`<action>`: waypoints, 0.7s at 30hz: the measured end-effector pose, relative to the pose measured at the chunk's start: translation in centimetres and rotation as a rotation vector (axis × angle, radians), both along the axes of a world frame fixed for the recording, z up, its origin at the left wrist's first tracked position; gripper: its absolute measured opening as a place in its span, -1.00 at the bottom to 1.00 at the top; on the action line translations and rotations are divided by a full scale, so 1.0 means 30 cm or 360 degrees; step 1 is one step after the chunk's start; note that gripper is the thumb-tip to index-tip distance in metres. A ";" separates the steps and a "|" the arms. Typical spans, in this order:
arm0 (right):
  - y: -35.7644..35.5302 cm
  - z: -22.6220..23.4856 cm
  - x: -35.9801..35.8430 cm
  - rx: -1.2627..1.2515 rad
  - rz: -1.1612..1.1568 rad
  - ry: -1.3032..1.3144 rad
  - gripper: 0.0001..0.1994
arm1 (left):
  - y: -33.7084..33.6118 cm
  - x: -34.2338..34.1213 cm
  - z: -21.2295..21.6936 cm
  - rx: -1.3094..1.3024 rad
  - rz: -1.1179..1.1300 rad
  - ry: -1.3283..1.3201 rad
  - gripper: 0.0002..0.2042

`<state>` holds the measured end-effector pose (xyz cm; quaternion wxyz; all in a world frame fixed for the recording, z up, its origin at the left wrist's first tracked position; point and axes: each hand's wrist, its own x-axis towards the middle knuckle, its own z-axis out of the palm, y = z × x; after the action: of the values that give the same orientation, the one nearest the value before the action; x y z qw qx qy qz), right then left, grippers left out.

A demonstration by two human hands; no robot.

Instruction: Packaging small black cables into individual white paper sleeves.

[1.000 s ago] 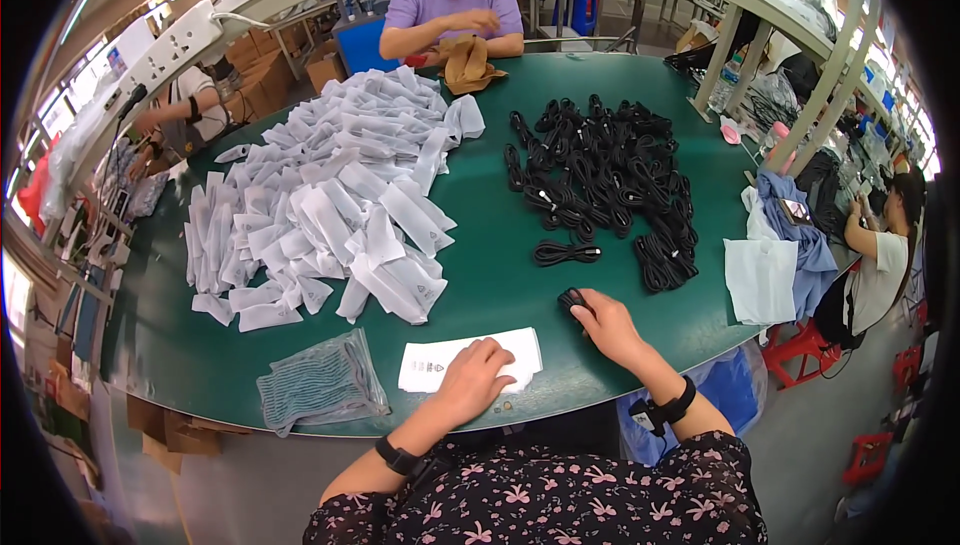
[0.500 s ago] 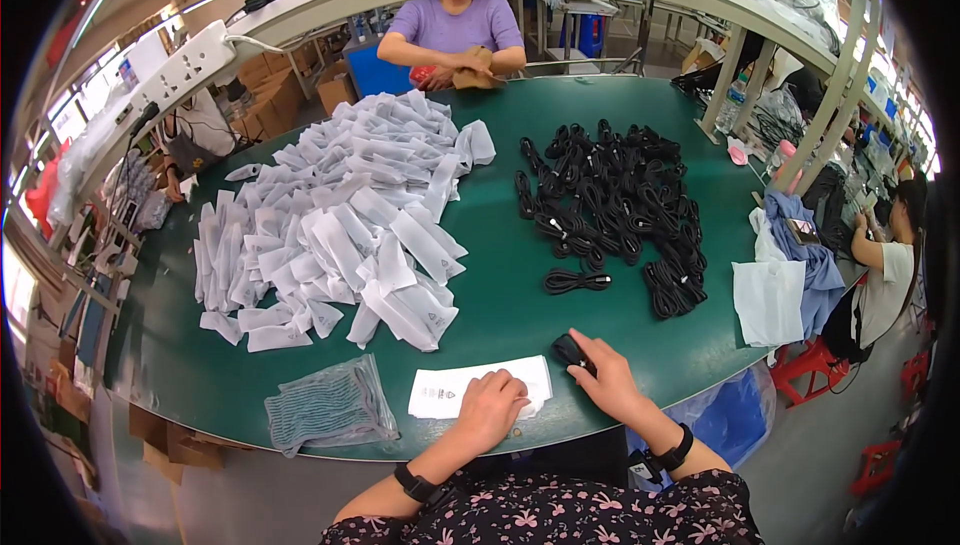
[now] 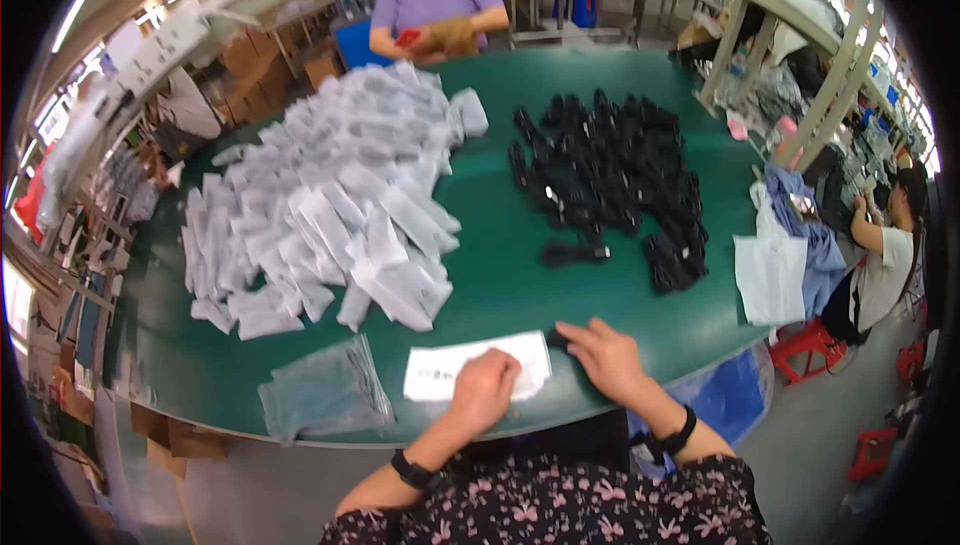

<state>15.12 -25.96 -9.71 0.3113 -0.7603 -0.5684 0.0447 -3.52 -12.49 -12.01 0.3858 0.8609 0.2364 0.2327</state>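
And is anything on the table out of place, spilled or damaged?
One coiled black cable lies slightly apart on the near side of the cable pile, while the others are heaped. No spill shows; blur hides finer damage.

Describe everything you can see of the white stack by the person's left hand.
The white stack is flat and oblong, like thin paper or pouches, with dark, blurred print on top. Its right end looks uneven. It lies lengthwise across the green table, near the edge closest to the person. The left hand covers part of it, seemingly touching it.
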 end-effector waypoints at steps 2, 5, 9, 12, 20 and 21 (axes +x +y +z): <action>0.034 -0.004 0.019 0.0198 -0.0024 0.0173 -0.68 | 0.017 0.020 0.015 -0.0057 0.0071 0.0077 -0.90; 0.055 0.062 0.016 0.0276 0.0010 0.0248 -0.63 | 0.057 0.035 0.067 -0.0090 0.0015 -0.0109 -0.92; 0.028 0.069 -0.034 0.0256 0.0042 0.0197 -0.61 | 0.048 0.015 0.031 -0.0181 -0.0005 -0.0102 -0.93; 0.023 0.063 -0.039 0.0270 0.0119 0.0027 -0.60 | 0.049 0.022 0.029 -0.0217 -0.0014 -0.0065 -0.92; 0.015 0.015 -0.052 0.0121 0.0328 -0.0266 -0.68 | 0.046 0.019 0.037 -0.0087 -0.0106 -0.0232 -0.91; 0.027 0.009 -0.044 0.0106 0.0335 -0.0035 -0.70 | 0.055 0.028 0.047 -0.0080 -0.0110 -0.0238 -0.91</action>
<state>13.79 -25.14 -9.45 0.3237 -0.6860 -0.6497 0.0500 -2.69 -10.83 -10.61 0.4316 0.8388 0.1828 0.2770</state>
